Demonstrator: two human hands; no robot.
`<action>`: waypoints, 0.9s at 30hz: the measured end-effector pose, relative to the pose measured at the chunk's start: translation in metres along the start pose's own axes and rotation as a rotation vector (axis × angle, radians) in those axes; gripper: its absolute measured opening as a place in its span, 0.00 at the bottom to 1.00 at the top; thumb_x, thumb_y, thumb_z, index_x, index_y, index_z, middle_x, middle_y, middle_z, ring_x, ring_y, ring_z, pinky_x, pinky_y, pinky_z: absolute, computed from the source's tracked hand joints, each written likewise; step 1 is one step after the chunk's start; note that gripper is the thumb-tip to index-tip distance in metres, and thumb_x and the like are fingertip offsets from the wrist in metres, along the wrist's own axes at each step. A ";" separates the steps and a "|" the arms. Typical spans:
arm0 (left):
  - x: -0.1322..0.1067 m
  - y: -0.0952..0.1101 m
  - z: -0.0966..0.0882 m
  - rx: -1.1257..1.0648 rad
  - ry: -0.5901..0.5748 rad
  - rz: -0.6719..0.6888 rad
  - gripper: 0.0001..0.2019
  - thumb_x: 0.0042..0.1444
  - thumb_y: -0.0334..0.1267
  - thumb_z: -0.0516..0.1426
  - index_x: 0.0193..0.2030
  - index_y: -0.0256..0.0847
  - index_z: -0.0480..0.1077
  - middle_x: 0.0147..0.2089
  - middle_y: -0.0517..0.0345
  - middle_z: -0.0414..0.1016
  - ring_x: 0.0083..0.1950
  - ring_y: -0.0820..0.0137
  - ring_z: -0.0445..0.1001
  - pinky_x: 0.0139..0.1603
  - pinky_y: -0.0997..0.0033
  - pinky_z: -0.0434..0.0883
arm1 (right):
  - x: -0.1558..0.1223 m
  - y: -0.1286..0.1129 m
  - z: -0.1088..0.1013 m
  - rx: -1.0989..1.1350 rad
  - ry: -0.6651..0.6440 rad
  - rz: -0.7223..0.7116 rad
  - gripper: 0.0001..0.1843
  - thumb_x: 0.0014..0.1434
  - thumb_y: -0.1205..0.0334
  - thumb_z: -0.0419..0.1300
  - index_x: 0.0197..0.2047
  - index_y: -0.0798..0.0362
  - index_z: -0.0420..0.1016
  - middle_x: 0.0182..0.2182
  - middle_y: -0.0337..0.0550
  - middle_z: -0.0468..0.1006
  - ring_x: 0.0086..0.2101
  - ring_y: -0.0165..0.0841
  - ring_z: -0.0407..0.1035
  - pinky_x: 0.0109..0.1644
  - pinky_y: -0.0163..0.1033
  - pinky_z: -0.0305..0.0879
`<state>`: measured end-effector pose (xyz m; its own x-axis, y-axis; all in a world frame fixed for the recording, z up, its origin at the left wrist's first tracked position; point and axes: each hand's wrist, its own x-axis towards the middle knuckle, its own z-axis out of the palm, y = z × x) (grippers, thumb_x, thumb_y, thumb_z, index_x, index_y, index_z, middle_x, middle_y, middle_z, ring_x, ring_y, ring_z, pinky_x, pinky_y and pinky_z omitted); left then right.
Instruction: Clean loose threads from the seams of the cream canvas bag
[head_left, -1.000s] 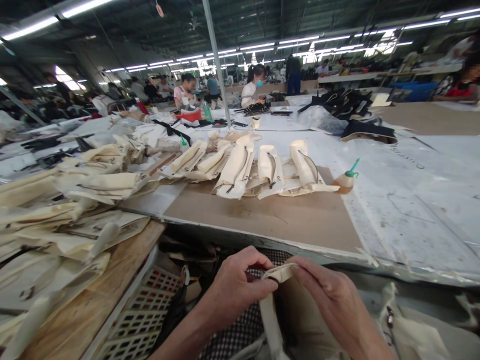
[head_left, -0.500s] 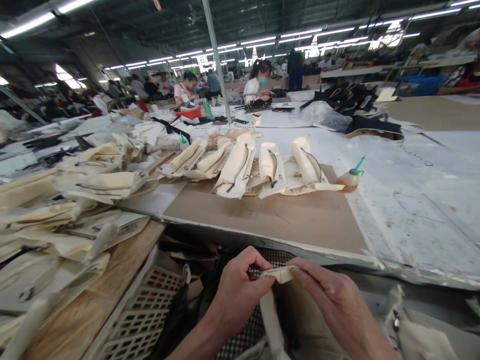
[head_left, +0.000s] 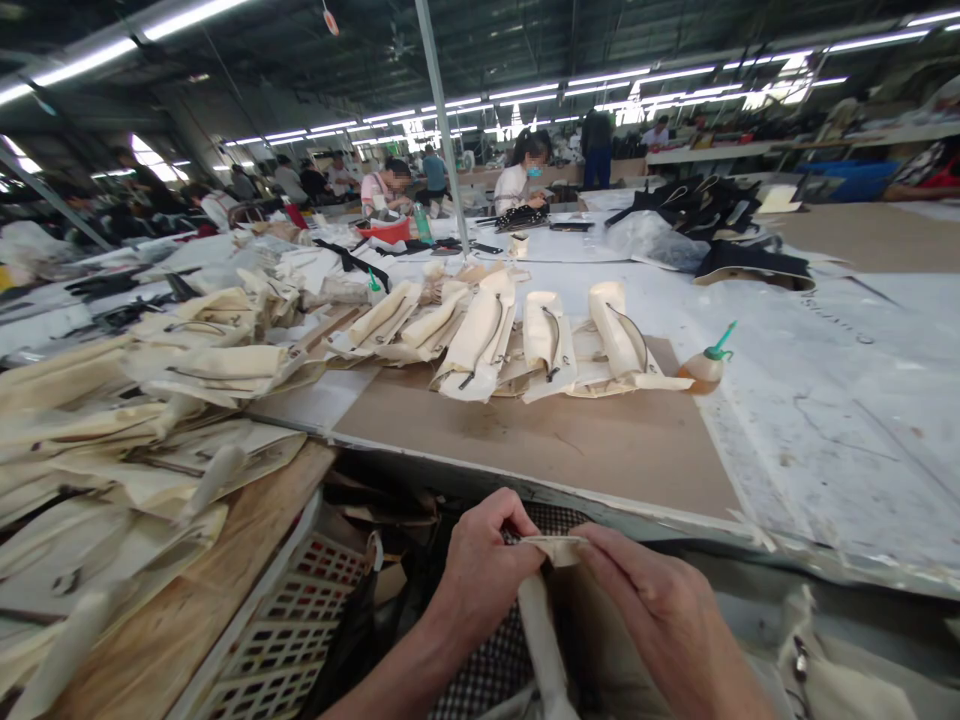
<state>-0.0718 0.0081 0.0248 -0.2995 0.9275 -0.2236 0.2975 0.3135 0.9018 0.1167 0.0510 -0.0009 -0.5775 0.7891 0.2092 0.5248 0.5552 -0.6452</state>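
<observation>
Low in the view, my left hand [head_left: 484,585] and my right hand [head_left: 649,610] both pinch the top edge of a folded cream canvas piece [head_left: 553,549]. A cream strap [head_left: 540,640] hangs down from that fold, and a wider panel of the same cloth [head_left: 611,640] lies under my right hand. My fingers hide part of the fold. Black-and-white checked cloth [head_left: 517,640] shows below my left hand. A cream fabric piece with a metal fitting [head_left: 832,680] lies at the lower right, not touched by either hand.
Cream bag parts with dark trim [head_left: 480,340] lie in a row on a brown board [head_left: 540,440] at the white table's edge. A glue bottle [head_left: 703,368] stands nearby. Cream pieces are piled on a wooden bench [head_left: 150,420] at left, above a white plastic crate [head_left: 285,620]. Co-workers sit at far tables.
The scene has shifted slightly in view as my head moved. Both hands stay pinched on the cream fold, with no visible change of grip.
</observation>
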 end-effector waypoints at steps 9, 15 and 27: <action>-0.012 0.005 -0.002 0.109 0.009 0.116 0.05 0.44 0.29 0.57 0.23 0.41 0.65 0.23 0.67 0.65 0.26 0.73 0.60 0.26 0.73 0.55 | 0.003 -0.021 -0.010 0.078 0.019 -0.045 0.12 0.64 0.59 0.58 0.51 0.45 0.69 0.49 0.41 0.78 0.46 0.33 0.76 0.46 0.34 0.74; -0.016 0.006 -0.003 0.102 0.013 0.099 0.05 0.41 0.28 0.56 0.23 0.41 0.63 0.22 0.69 0.62 0.24 0.74 0.59 0.25 0.73 0.53 | 0.012 -0.033 -0.005 0.248 -0.076 -0.033 0.07 0.65 0.63 0.57 0.39 0.45 0.76 0.35 0.35 0.77 0.37 0.30 0.73 0.41 0.33 0.66; -0.031 0.005 -0.015 -0.066 -0.162 0.111 0.08 0.48 0.29 0.61 0.36 0.41 0.69 0.35 0.63 0.71 0.37 0.69 0.71 0.37 0.73 0.67 | 0.018 -0.032 -0.008 0.308 -0.118 0.011 0.11 0.65 0.62 0.56 0.33 0.50 0.77 0.30 0.37 0.75 0.32 0.31 0.71 0.36 0.34 0.64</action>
<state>-0.0742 -0.0217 0.0420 -0.1167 0.9780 -0.1730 0.2586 0.1981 0.9455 0.0945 0.0498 0.0297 -0.6504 0.7491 0.1258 0.3281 0.4265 -0.8429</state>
